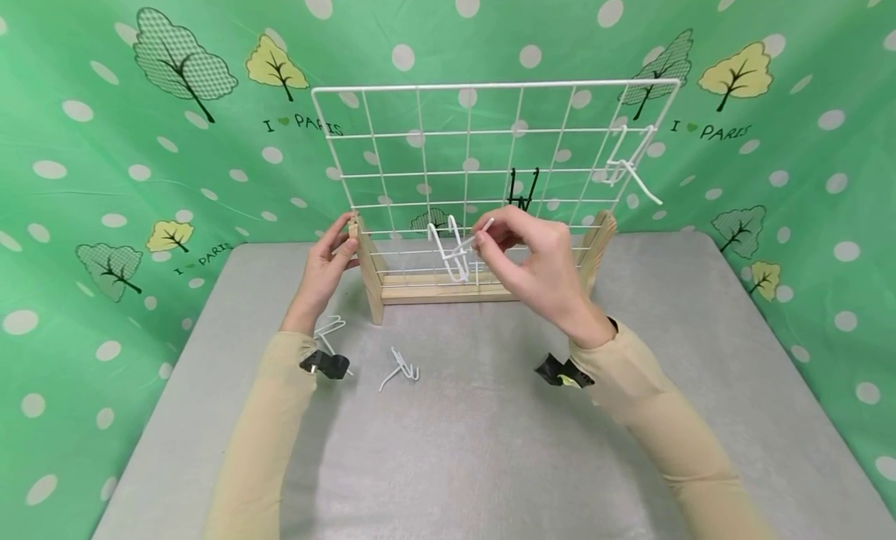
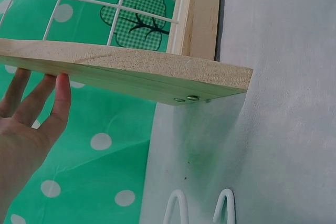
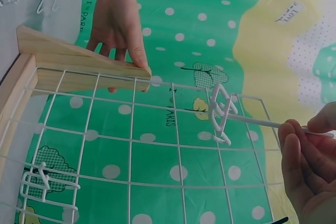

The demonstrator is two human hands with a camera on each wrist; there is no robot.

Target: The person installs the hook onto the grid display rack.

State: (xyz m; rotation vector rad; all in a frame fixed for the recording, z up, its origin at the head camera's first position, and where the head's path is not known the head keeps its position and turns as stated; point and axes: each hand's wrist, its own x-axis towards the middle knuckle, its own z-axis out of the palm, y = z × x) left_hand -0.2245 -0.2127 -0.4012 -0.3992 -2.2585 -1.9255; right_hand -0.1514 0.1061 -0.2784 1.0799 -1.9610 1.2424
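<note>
Grey cloth covers the table [image 1: 490,447], and nearest the person two loose white hooks lie on it: one [image 1: 400,367] in the open, another [image 1: 329,330] just beside the left wrist. Both forearms wear tan sleeves [image 1: 266,431], each with a small black device strapped at the wrist.

Further in, the right hand [image 1: 542,264] pinches the straight end of a white hook [image 1: 451,248] between thumb and fingertips [image 3: 294,145], its fingers curled round the wire. This hook's looped end sits at the lower rows of the grid [image 1: 490,151], left of centre; whether it is hooked onto a wire or only touching cannot be told. In the right wrist view the loops [image 3: 220,114] overlap the grid wires.

To the left, the left hand [image 1: 329,264] rests against the wooden foot [image 1: 367,271] of the grid's stand, fingers straight along the wood, thumb on the near side. The left wrist view shows the fingertips [image 2: 59,95] touching the edge of that foot [image 2: 136,72].

Behind the hands the white wire grid stands upright in its wooden base [image 1: 448,291]. A black hook [image 1: 521,190] hangs near its middle right, and another white hook [image 1: 630,166] hangs at the upper right.

Green cloth [image 1: 140,135] printed with dots and trees forms the backdrop.
</note>
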